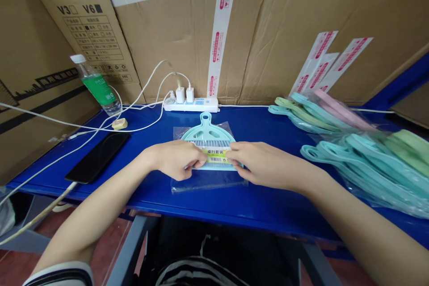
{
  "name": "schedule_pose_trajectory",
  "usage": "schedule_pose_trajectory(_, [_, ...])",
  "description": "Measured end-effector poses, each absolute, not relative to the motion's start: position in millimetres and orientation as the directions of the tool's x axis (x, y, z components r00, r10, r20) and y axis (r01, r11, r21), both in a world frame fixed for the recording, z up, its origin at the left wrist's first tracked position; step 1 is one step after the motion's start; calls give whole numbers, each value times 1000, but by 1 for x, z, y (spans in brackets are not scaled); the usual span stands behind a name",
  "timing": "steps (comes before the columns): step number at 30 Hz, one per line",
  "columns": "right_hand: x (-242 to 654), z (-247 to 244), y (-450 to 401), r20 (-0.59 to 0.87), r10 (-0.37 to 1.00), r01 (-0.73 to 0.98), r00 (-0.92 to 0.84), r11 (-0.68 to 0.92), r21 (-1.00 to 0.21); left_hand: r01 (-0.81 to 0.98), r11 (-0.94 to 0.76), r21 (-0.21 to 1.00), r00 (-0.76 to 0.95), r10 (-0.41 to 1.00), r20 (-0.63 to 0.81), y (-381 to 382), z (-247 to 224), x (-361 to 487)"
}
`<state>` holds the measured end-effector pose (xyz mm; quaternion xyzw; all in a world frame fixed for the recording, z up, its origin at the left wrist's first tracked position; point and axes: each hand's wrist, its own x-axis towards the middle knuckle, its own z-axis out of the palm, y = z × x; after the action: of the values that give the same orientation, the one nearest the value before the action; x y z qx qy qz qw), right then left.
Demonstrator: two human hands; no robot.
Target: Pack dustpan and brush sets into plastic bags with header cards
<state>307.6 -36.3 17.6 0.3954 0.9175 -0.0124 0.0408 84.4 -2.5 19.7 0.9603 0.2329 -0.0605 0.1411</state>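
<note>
A light-blue mini dustpan (205, 133) lies on a clear plastic bag (208, 183), its looped handle pointing away from me. The bristles of a brush (197, 166) show across it. Over the bristles runs a yellow-and-white printed label (216, 153) with a barcode. My left hand (177, 160) is closed at the label's left end, thumb and fingers pressed together. At the opposite end, my right hand (259, 163) pinches the label, its fingertips resting close to the dustpan. Both hands partly cover the dustpan's sides.
Several bagged dustpans (362, 156) in blue, green and pink are piled on the right of the blue table (268, 208). A black phone (97, 157), a water bottle (98, 87), a small yellow block (119, 124) and white cables occupy the left. A power strip (191, 105) sits behind, against cardboard.
</note>
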Motion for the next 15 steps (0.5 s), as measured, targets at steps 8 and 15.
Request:
schedule_pose_trajectory(8, [321,15,-32,-89,660,665,-746,732,-148,494,-844,209,860,439,-261,-8,22,80])
schedule_pose_trajectory(15, [330,9,-43,-58,660,663,-749,744,-89,506,-846,169,862,501,-73,-27,8,58])
